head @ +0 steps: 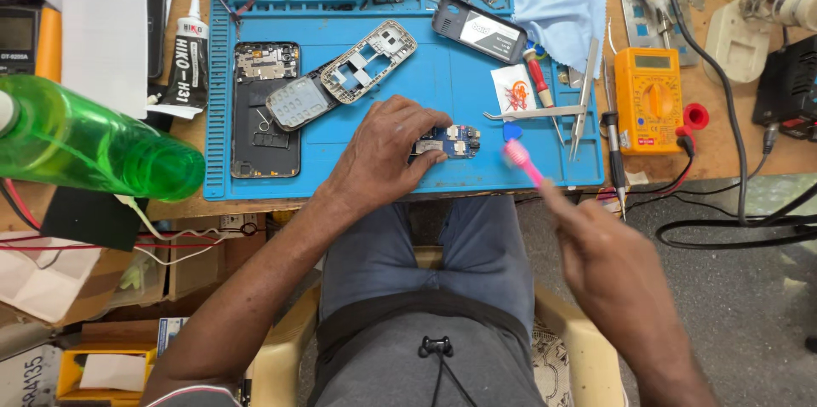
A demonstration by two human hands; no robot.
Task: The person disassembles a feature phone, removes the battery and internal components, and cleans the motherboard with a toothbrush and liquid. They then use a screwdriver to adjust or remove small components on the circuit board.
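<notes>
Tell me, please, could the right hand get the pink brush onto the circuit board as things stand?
Probably yes: the right hand holds the brush just beside the board, whose right end lies uncovered by the left hand.
</notes>
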